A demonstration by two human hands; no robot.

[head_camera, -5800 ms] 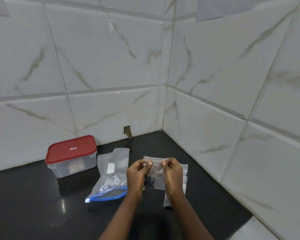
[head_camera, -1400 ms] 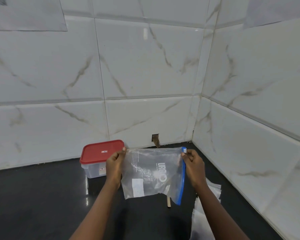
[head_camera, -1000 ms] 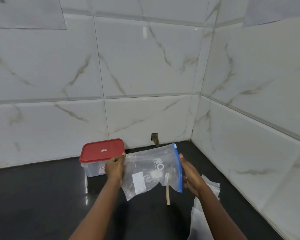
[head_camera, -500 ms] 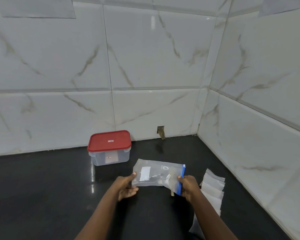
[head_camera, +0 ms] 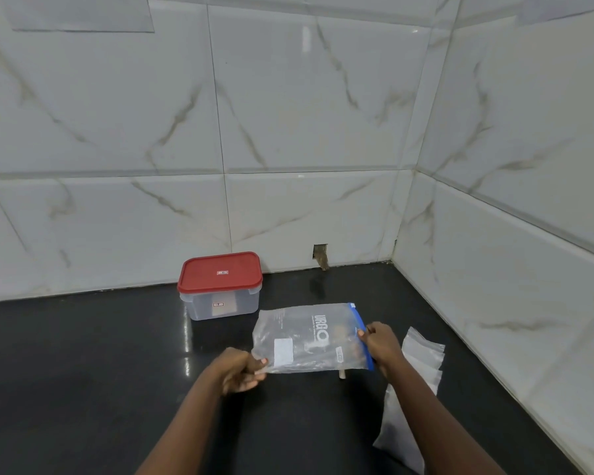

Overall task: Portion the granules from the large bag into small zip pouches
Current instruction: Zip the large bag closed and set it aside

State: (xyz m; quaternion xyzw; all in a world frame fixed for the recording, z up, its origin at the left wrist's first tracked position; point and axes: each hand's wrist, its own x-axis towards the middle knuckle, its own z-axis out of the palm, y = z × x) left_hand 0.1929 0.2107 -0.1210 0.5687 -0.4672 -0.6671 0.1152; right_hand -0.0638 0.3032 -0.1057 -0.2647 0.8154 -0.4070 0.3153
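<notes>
Holding bag (head_camera: pixel 306 341) low over counter (head_camera: pixel 83 371), pouches (head_camera: pixel 422 353) just right of it | left hand (head_camera: pixel 235 370) pinched its closed corner, right hand (head_camera: pixel 381 341) pinched the blue zip edge | film looked thin, limp, slick and light; stiffer zip strip judged the surest hold.

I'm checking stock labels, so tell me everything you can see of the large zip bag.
The large bag is clear, crinkled plastic with a blue zip strip along its right end, grey printed lettering and a small white label. It is stretched sideways, low over the black counter; whether it rests there is unclear. The left hand pinches its near left corner, the right hand its zip end. Its contents are hard to make out. A wooden stick end shows below its near edge.
</notes>
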